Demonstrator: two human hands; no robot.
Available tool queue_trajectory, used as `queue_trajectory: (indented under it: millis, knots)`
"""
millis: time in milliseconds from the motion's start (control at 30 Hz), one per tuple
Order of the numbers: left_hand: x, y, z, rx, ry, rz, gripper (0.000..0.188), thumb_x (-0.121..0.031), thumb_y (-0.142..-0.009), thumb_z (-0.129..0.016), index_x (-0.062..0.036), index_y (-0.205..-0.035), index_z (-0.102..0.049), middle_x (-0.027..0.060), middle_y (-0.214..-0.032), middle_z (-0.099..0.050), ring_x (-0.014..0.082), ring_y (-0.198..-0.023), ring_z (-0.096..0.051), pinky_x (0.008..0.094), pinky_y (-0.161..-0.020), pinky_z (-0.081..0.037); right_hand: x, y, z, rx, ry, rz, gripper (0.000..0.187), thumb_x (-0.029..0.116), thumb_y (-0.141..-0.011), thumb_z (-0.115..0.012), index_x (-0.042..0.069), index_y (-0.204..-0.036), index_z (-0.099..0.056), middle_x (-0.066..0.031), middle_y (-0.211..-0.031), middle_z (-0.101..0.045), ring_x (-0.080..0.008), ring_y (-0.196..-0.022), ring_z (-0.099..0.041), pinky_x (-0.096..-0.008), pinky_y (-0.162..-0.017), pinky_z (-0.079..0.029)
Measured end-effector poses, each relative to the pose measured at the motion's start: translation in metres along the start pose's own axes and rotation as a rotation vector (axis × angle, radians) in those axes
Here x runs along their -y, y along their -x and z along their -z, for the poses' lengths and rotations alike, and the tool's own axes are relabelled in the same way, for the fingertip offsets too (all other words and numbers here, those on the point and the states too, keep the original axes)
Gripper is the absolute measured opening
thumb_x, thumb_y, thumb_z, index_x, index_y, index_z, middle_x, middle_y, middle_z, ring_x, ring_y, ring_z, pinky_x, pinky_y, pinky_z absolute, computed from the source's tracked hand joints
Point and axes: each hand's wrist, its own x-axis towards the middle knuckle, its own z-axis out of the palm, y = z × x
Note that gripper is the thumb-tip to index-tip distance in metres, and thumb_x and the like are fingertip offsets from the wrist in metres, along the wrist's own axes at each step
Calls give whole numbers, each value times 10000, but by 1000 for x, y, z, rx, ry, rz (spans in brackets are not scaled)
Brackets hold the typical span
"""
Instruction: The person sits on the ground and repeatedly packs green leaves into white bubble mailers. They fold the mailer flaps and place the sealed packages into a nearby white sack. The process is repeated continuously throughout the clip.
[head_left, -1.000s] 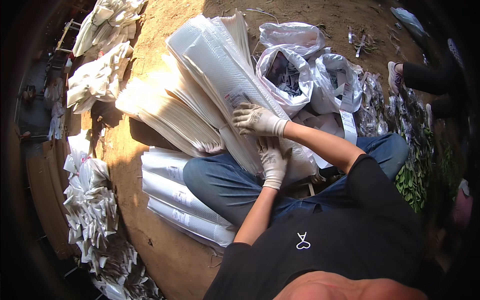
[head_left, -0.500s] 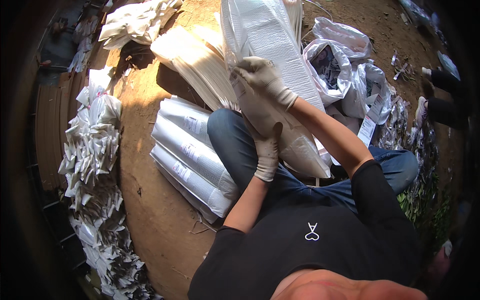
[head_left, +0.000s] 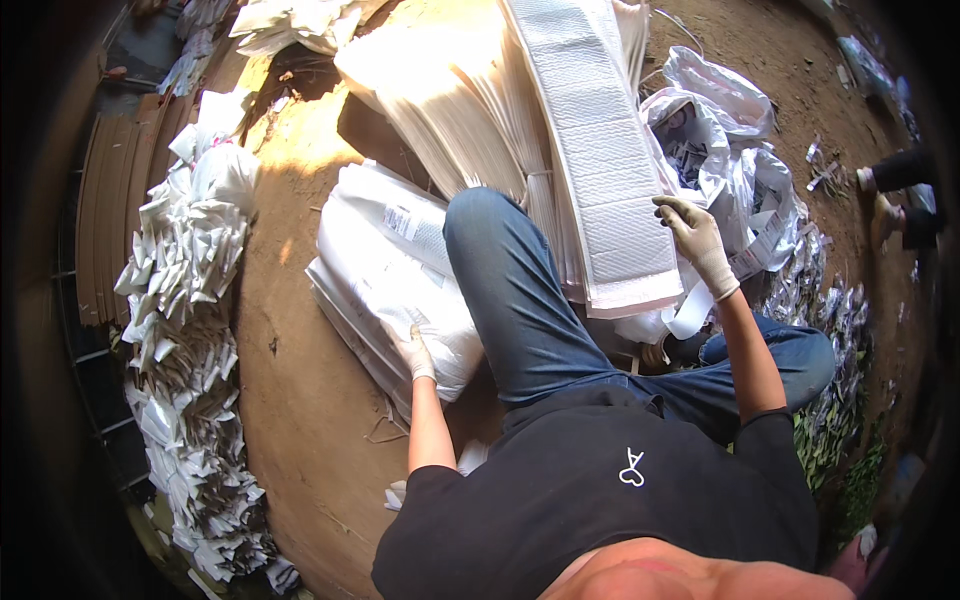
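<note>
My left hand (head_left: pixel 412 352), gloved in white, lies on the near part of a pile of white padded mailers (head_left: pixel 350 235) left of my bent knee. Its fingers look stretched out over the glossy top mailer. My right hand (head_left: pixel 695 235), also gloved, hovers by the right edge of a long stack of white quilted mailers (head_left: pixel 625 240) with a pinkish lower rim. Its fingers are partly bent and apart, with nothing seen between them. Whether its fingertips touch the stack I cannot tell.
Fanned bundles of cream-white mailers (head_left: pixel 440 110) stand beyond my knee. White sacks (head_left: pixel 690 140) with dark contents sit at the right. A long row of folded white packets (head_left: pixel 190 380) lines the left, beside brown boards (head_left: pixel 115 220). Another person's legs (head_left: pixel 900 190) show far right.
The mailer I held across my lap is out of my hands; a glossy mailer now covers the left pile. My left hand moved left onto that pile; my right hand moved right and nearer.
</note>
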Motion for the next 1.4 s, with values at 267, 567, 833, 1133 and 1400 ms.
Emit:
queue_trajectory:
  millis: [267,567,833,1133,1400]
  knots:
    - [-4,-36,-20,-62,-712,341,876,-389,-875,-658,-139,-1598,-231,293,-1580,-178,470,-1386,-387,560,-1061,-428,-157,-7,126,-356,291,-252,347,333,-930,-617,130,-1190,-724,-120,-1069,-750,-283,-1005,-716,-367,-886,-531]
    - [-366,0,-75,548,673,-739,276,-72,-1048,-476,33,-1255,-624,129,-1182,-683,218,-1124,-641,353,-1015,-502,-291,-97,179,-671,377,-446,314,233,-900,-590,170,-1177,-723,-128,-1201,-709,-303,-1135,-665,-410,-986,-515]
    - [-324,161,-191,912,-881,-1312,886,-177,-729,-713,-276,-1548,-393,236,-1635,-193,546,-1476,-156,703,-1149,-112,-347,-145,169,-325,939,-695,260,132,-928,-553,119,-1101,-746,-134,-1069,-752,-295,-1028,-728,-470,-787,-591]
    - [-327,133,-200,793,-364,-1231,674,-17,-734,-654,-280,-1355,-635,124,-1039,-556,311,-936,-585,482,-826,-469,-357,-139,196,-645,733,-514,236,226,-880,-643,86,-1066,-679,-98,-1119,-678,-256,-1000,-697,-385,-830,-554]
    - [-331,142,-206,755,-162,-1146,351,-60,-785,-697,-201,-1106,-720,106,-901,-560,312,-763,-615,425,-624,-511,-230,-152,76,-386,433,-94,311,401,-922,-612,201,-1155,-662,-116,-982,-741,-298,-940,-724,-432,-828,-549]
